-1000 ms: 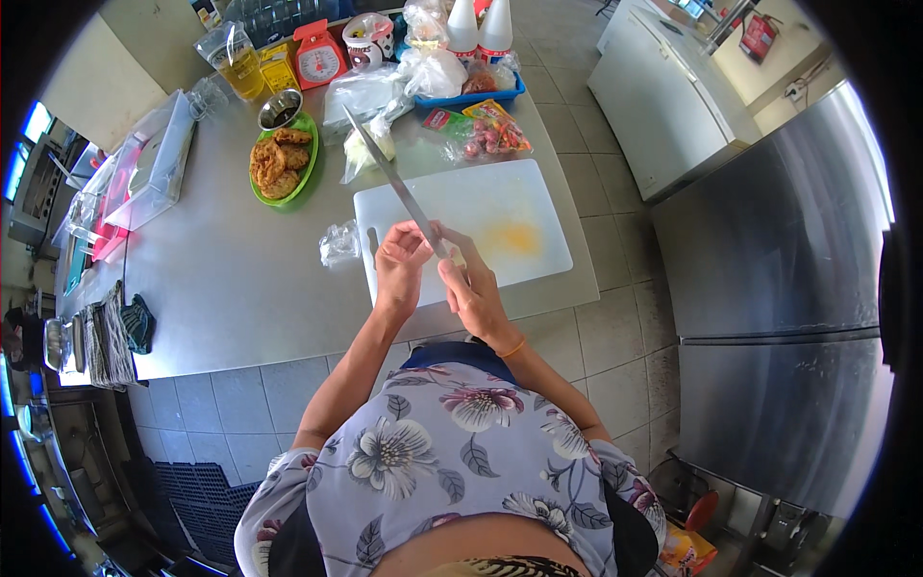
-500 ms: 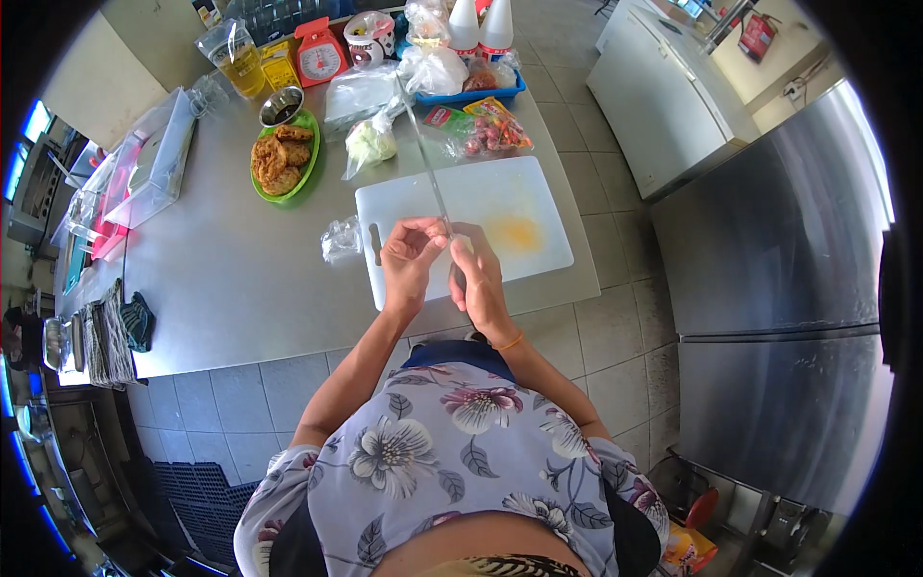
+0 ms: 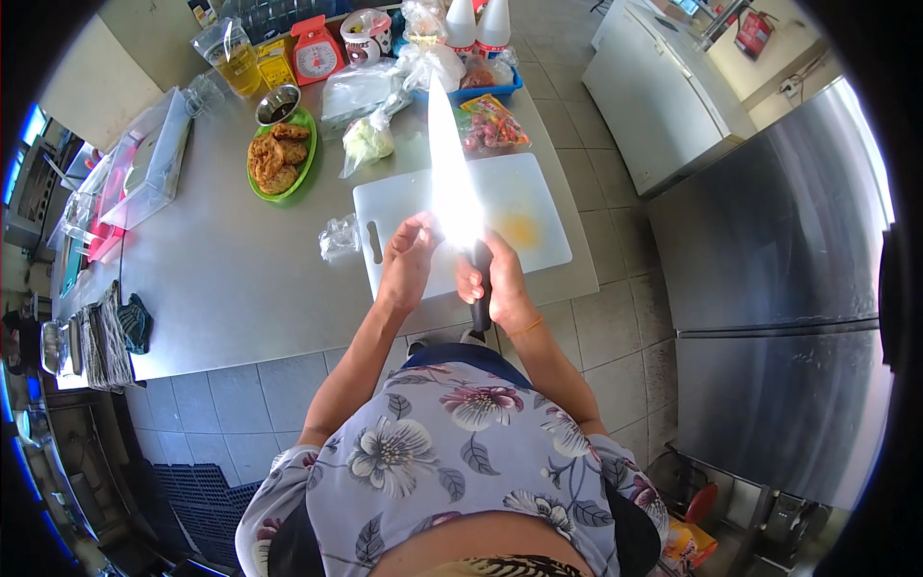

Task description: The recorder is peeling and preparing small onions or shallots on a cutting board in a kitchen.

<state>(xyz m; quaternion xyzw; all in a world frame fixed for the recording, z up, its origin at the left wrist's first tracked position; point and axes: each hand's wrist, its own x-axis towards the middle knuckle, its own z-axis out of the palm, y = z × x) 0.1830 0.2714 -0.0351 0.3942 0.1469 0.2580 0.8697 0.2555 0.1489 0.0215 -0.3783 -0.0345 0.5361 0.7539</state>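
Note:
A kitchen knife (image 3: 450, 159) points away from me over the white cutting board (image 3: 404, 197), its broad blade turned into a white glare. My right hand (image 3: 502, 279) is wrapped around the black handle. Close beside the base of the blade, my left hand (image 3: 408, 264) is closed with curled fingers. Glare hides its fingertips, so I cannot tell whether they touch the blade. An orange-yellow stain (image 3: 520, 231) marks the right part of the board. Left of the board lies a crumpled clear plastic bag (image 3: 339, 238).
Fried pieces fill a green plate (image 3: 310, 159) beside a metal bowl (image 3: 279, 104). Beyond the board lie a bagged pale vegetable (image 3: 367, 142) and a bag of small red onions (image 3: 492, 125). A red scale (image 3: 312, 53) stands farther back; a clear plastic bin (image 3: 154, 163) is at left.
The knife has turned from edge-on to showing its broad side, which now glares. My hands have moved slightly apart, and the black handle has come into sight.

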